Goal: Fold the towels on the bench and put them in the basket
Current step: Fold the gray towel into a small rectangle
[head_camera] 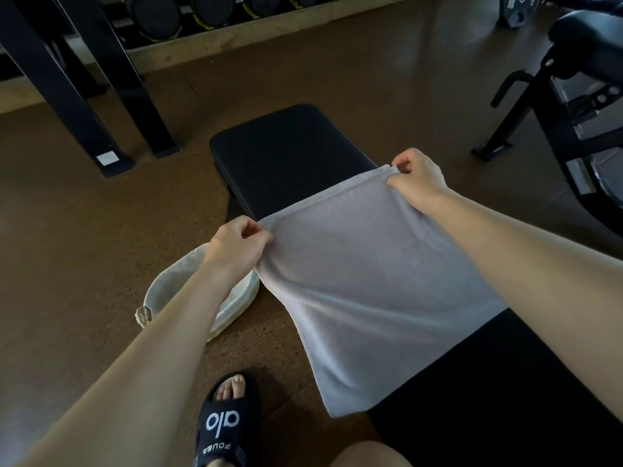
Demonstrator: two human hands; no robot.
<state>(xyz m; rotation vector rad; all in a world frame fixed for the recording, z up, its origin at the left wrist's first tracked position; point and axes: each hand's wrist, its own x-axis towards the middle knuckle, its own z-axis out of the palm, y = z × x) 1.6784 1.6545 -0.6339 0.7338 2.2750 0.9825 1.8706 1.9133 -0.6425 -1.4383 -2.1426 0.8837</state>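
1. Clearly the towel (364,284) is soft and light: it sags between my hands and drapes toward me over the desk (290,153).
2. Corners are where I'd take hold; mid-cloth would bunch.
3. My left hand (236,247) pinches the near-left corner, fingers curled.
4. My right hand (416,176) pinches the far corner likewise.
5. Below my left forearm, the basket (158,298) sits on the floor.

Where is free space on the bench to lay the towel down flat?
The far bench pad beyond the towel edge is bare. Nearer, the towel, left hand and right hand crowd it. The basket borders the left.
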